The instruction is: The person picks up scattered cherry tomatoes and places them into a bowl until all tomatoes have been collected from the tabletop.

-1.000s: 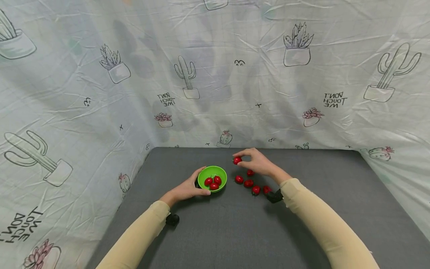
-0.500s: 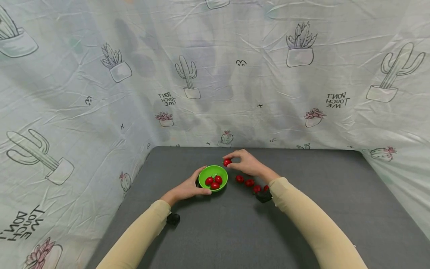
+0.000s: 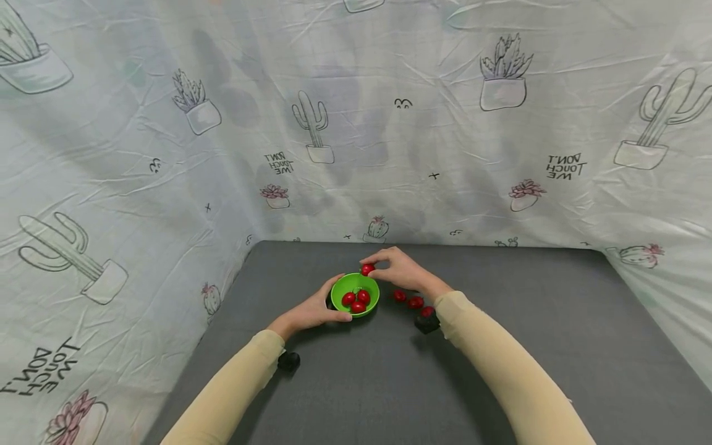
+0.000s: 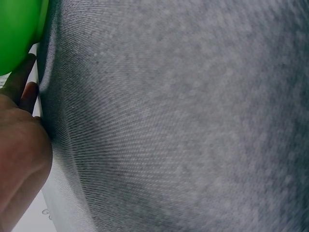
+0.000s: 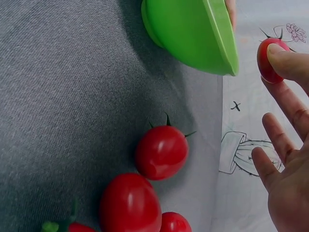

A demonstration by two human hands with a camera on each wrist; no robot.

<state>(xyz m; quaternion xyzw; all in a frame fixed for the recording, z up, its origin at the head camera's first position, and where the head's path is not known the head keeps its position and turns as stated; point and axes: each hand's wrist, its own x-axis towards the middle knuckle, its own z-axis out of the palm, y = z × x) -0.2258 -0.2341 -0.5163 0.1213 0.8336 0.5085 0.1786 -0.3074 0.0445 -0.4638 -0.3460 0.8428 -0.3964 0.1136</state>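
Note:
A green bowl (image 3: 350,284) with 3 small red tomatoes (image 3: 358,307) in it stands on the dark table. My left hand (image 3: 313,312) holds it from the left side, thumb at the near edge and fingers round the far side. At the bowl's far right rim, my right hand (image 3: 403,272) pinches another cherry tomato (image 5: 263,62) between thumb and index finger, the other fingers spread. That tomato has green sepals and hangs above rim level in the right wrist view. The left wrist view catches the bowl's outer wall (image 4: 17,34) beside my left fingers (image 4: 21,75).
Several loose tomatoes (image 3: 415,302) lie right of the bowl, some partly hidden under my right wrist; one (image 5: 161,152) lies closest to it. The grey table (image 3: 356,383) ends at a hanging cloth (image 3: 356,136) printed with cacti, behind and on both sides.
My right hand has moved left with the pinched tomato, from over the loose tomatoes to the bowl's rim. The left hand keeps its hold on the bowl.

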